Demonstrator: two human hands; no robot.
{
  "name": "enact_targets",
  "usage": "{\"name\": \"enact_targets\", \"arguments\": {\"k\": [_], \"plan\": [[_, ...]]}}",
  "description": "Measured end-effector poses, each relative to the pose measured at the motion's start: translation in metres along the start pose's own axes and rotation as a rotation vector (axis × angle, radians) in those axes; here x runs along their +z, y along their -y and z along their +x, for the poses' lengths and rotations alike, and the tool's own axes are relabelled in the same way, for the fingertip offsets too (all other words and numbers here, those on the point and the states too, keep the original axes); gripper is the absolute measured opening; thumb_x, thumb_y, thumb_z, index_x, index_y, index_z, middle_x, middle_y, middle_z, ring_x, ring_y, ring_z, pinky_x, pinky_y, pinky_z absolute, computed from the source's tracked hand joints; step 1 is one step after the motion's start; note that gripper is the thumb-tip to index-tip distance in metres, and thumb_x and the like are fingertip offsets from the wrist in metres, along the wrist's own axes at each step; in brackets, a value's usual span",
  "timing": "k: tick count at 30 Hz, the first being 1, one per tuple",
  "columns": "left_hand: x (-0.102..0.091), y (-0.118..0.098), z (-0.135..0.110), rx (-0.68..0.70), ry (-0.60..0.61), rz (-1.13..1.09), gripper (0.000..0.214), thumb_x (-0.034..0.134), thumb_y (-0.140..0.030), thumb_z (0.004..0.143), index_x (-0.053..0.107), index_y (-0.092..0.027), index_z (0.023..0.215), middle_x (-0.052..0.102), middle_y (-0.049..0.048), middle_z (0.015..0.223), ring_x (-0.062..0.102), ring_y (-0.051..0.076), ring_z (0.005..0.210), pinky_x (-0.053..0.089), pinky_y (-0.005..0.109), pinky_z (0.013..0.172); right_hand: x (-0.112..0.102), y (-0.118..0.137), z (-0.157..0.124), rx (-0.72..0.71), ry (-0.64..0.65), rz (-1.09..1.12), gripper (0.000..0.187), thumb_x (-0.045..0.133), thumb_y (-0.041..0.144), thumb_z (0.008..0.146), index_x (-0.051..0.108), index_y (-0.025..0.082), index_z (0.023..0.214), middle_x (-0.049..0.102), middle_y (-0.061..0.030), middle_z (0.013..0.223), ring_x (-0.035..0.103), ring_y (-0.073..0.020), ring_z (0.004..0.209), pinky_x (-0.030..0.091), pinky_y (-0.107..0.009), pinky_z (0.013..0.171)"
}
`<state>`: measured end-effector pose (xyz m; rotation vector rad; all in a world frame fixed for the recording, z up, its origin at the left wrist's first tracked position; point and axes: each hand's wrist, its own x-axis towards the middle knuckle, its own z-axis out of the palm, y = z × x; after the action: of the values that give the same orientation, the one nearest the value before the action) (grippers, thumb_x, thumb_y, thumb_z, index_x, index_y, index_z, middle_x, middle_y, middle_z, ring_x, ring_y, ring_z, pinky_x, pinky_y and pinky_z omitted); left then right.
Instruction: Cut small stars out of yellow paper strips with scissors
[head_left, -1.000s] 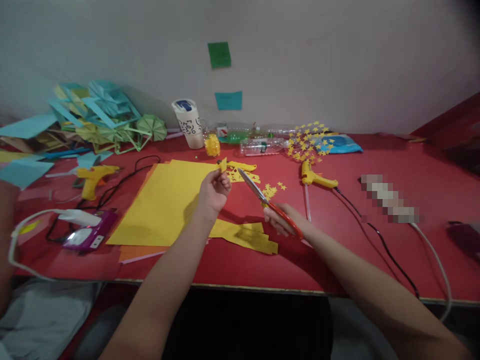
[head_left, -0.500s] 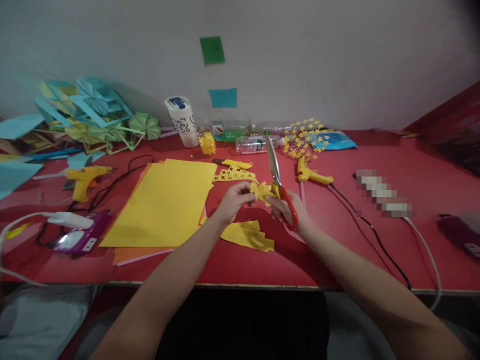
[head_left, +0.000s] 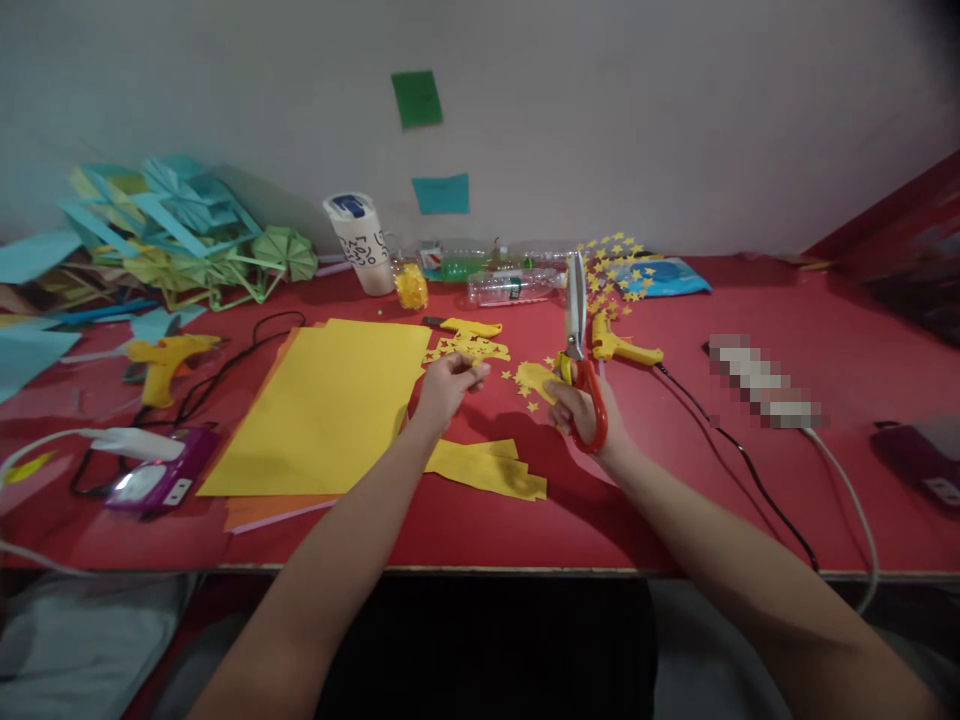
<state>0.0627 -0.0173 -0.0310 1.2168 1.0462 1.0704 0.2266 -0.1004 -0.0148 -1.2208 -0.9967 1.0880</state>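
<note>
And here the right hand (head_left: 573, 403) has its grip closed on red-handled scissors with silver blades (head_left: 575, 346), points up at twelve o'clock, plus a yellow paper scrap (head_left: 535, 378) pinched at the thumb! Small yellow paper stars (head_left: 533, 407) lie around the scrap on the red counter (head_left: 480, 535). The left hand (head_left: 442, 390) hovers with fingertips bunched; whether that grip is closed on anything, one cannot tell. Read the clock from between the hands: star-punched yellow paper (head_left: 466, 349) just past the left fingertips at ten-thirty, broad yellow sheets (head_left: 330, 405) at nine, a yellow glue gun (head_left: 630, 350) at two. Lettering now! The white tumbler (head_left: 361, 250), ten-thirty and farther out, carries black script, too blurred to read; the clear plastic bottle (head_left: 487, 289) at twelve wears a dark green label, illegible too.
</note>
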Motion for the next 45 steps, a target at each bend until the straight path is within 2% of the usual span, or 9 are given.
{"name": "enact_targets", "arguments": {"k": [2, 5, 9, 11, 15, 17, 26, 34, 45], "plan": [[-0.010, 0.005, 0.010, 0.036, -0.062, 0.183, 0.016, 0.066, -0.023, 0.060, 0.054, -0.016, 0.067, 0.054, -0.0041, 0.055, 0.049, 0.009, 0.052, 0.039, 0.025, 0.057, 0.000, 0.001, 0.000, -0.001, -0.002, 0.021, 0.030, 0.061, 0.026, 0.069, 0.034, 0.022, 0.059, 0.033, 0.0117, 0.037, 0.032, -0.0049, 0.028, 0.034, -0.022, 0.036], [-0.023, 0.008, 0.021, -0.005, -0.136, 0.375, 0.034, 0.067, -0.014, 0.057, 0.059, -0.016, 0.090, 0.055, -0.0048, 0.058, 0.051, 0.011, 0.057, 0.039, 0.026, 0.059, 0.000, -0.001, 0.001, 0.022, 0.018, 0.014, 0.030, 0.061, 0.026, 0.069, 0.033, 0.022, 0.058, 0.033, 0.0116, 0.037, 0.032, -0.0050, 0.028, 0.035, -0.023, 0.037], [-0.024, 0.001, 0.016, 0.066, -0.175, 0.389, 0.039, 0.067, -0.014, 0.060, 0.057, -0.017, 0.098, 0.052, -0.0062, 0.054, 0.046, 0.010, 0.051, 0.036, 0.024, 0.057, -0.001, -0.003, 0.001, 0.044, 0.049, 0.003, 0.028, 0.059, 0.026, 0.070, 0.033, 0.023, 0.059, 0.032, 0.0118, 0.036, 0.032, -0.0055, 0.028, 0.037, -0.023, 0.038], [-0.019, -0.006, 0.007, 0.115, -0.050, 0.249, 0.027, 0.067, -0.022, 0.065, 0.057, -0.017, 0.090, 0.050, -0.0066, 0.052, 0.044, 0.009, 0.047, 0.035, 0.023, 0.053, 0.000, -0.001, 0.001, 0.043, 0.065, -0.011, 0.028, 0.060, 0.027, 0.069, 0.034, 0.023, 0.060, 0.032, 0.0118, 0.036, 0.032, -0.0060, 0.029, 0.038, -0.024, 0.039], [-0.003, -0.015, -0.013, -0.060, 0.481, -0.005, 0.024, 0.060, -0.040, 0.074, 0.059, -0.016, 0.077, 0.062, 0.0019, 0.065, 0.057, 0.012, 0.057, 0.042, 0.025, 0.056, 0.002, 0.003, -0.001, 0.069, 0.087, -0.092, 0.026, 0.059, 0.031, 0.069, 0.036, 0.024, 0.061, 0.034, 0.0110, 0.034, 0.034, -0.0077, 0.029, 0.038, -0.025, 0.040], [0.004, -0.015, -0.019, -0.087, 0.546, -0.004, 0.023, 0.065, -0.037, 0.071, 0.060, -0.015, 0.072, 0.064, 0.0037, 0.066, 0.058, 0.012, 0.058, 0.043, 0.026, 0.058, 0.003, 0.004, -0.002, 0.073, 0.098, -0.142, 0.025, 0.057, 0.033, 0.069, 0.036, 0.023, 0.060, 0.035, 0.0103, 0.033, 0.035, -0.0078, 0.030, 0.038, -0.025, 0.040], [0.016, -0.007, -0.023, -0.136, 0.387, -0.197, 0.017, 0.066, -0.025, 0.064, 0.051, -0.016, 0.065, 0.057, -0.0027, 0.053, 0.054, 0.009, 0.052, 0.042, 0.025, 0.058, 0.004, 0.001, -0.005, 0.076, 0.141, -0.262, 0.030, 0.060, 0.042, 0.071, 0.039, 0.022, 0.064, 0.039, 0.0097, 0.036, 0.038, -0.0083, 0.032, 0.035, -0.024, 0.039], [-0.001, -0.020, -0.007, -0.067, 0.100, -0.459, 0.015, 0.062, -0.016, 0.060, 0.048, -0.017, 0.067, 0.049, -0.0059, 0.054, 0.047, 0.006, 0.048, 0.038, 0.020, 0.047, 0.000, 0.010, -0.007, 0.104, 0.342, -0.359, 0.041, 0.061, 0.055, 0.070, 0.039, 0.022, 0.062, 0.037, 0.0093, 0.040, 0.036, -0.0075, 0.034, 0.031, -0.023, 0.039], [-0.011, -0.033, -0.004, 0.054, -0.041, -0.487, 0.014, 0.060, -0.018, 0.060, 0.047, -0.018, 0.061, 0.047, -0.0050, 0.055, 0.044, 0.005, 0.048, 0.037, 0.017, 0.045, -0.002, 0.002, -0.004, -0.016, 0.389, -0.683, 0.044, 0.059, 0.060, 0.071, 0.041, 0.020, 0.062, 0.037, 0.0054, 0.054, 0.033, -0.0094, 0.050, 0.025, -0.024, 0.047]]}}
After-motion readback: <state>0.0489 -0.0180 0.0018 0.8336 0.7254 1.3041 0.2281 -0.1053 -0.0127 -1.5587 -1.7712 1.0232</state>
